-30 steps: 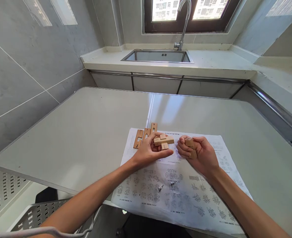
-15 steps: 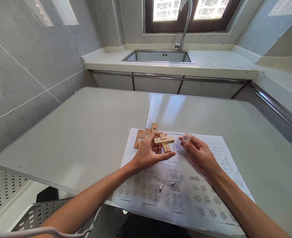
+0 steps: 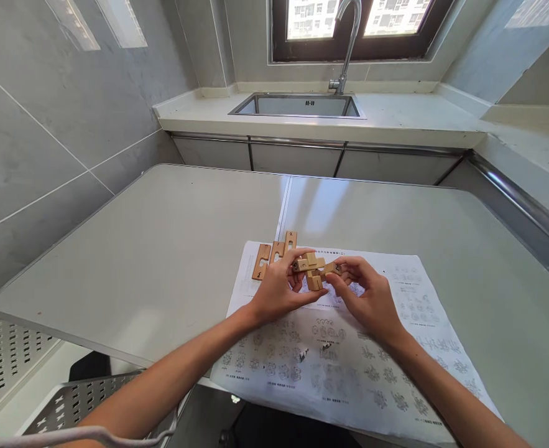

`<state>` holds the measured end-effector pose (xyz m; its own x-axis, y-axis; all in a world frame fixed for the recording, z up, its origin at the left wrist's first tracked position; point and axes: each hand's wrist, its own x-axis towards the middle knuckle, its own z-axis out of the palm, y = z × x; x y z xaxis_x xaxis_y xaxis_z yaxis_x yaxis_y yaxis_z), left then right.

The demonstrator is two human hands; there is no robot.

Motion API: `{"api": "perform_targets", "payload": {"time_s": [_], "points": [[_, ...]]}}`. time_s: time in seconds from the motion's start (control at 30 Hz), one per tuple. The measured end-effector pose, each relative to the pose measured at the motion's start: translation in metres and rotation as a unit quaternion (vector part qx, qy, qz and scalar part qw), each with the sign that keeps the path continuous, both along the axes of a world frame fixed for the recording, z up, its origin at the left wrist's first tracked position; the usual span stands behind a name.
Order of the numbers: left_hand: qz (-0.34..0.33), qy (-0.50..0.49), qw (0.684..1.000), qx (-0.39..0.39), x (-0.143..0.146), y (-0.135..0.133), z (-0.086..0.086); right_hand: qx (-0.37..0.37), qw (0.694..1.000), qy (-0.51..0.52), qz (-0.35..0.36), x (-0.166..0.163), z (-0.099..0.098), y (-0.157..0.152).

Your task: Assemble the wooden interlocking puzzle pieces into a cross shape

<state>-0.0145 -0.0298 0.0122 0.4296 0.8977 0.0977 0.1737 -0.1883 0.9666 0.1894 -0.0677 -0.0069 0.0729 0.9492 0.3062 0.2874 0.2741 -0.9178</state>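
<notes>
My left hand (image 3: 281, 283) is closed around a partly joined cluster of wooden burr puzzle pieces (image 3: 309, 264), held above the printed sheet. These light wood bars cross each other and carry printed numbers. Between the thumb and fingers of my right hand (image 3: 365, 292) is a numbered wooden puzzle piece (image 3: 332, 269). Its inner end meets the right side of the cluster; whether it sits inside a slot I cannot tell. Just beyond my left hand, several notched wooden pieces (image 3: 262, 261) lie side by side, partly on the sheet.
The large paper sheet (image 3: 349, 386) with puzzle diagrams covers the table's near part. Two small dark-and-white bits (image 3: 303, 354) are on it. The pale table (image 3: 115, 249) reaches toward a counter with a sink (image 3: 297, 106) and a faucet (image 3: 349, 43). A white cable (image 3: 92, 434) crosses the lower left.
My right hand has moved left, bringing its puzzle piece from apart to against the cluster. The cluster has turned slightly in my left hand. The pieces on the table stay put.
</notes>
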Motion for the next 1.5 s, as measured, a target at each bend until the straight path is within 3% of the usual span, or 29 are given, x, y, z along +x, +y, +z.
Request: {"api": "perform_targets", "payload": {"time_s": [0.3, 0.47, 1.07, 1.33, 1.5], "points": [[0.008, 0.037, 0.998, 0.058, -0.0001, -0.0022, 0.0024, 0.036, 0.997, -0.062, 0.010, 0.0021, 0.0032, -0.0023], [0.000, 0.051, 0.996, 0.077, -0.0010, -0.0006, 0.0021, 0.016, 0.997, -0.066, 0.039, 0.0054, 0.0049, -0.0017], [-0.012, 0.117, 0.984, 0.136, -0.0040, 0.0013, -0.0049, 0.003, 0.996, -0.018, 0.084, 0.0057, 0.0040, -0.0009], [-0.005, 0.048, 0.991, 0.122, -0.0012, 0.0024, -0.0023, -0.098, 0.988, 0.050, 0.108, 0.0017, 0.0047, 0.0001], [-0.033, 0.020, 0.992, 0.120, -0.0014, 0.0023, -0.0021, -0.109, 0.985, 0.038, 0.132, 0.0000, 0.0032, 0.0011]]}}
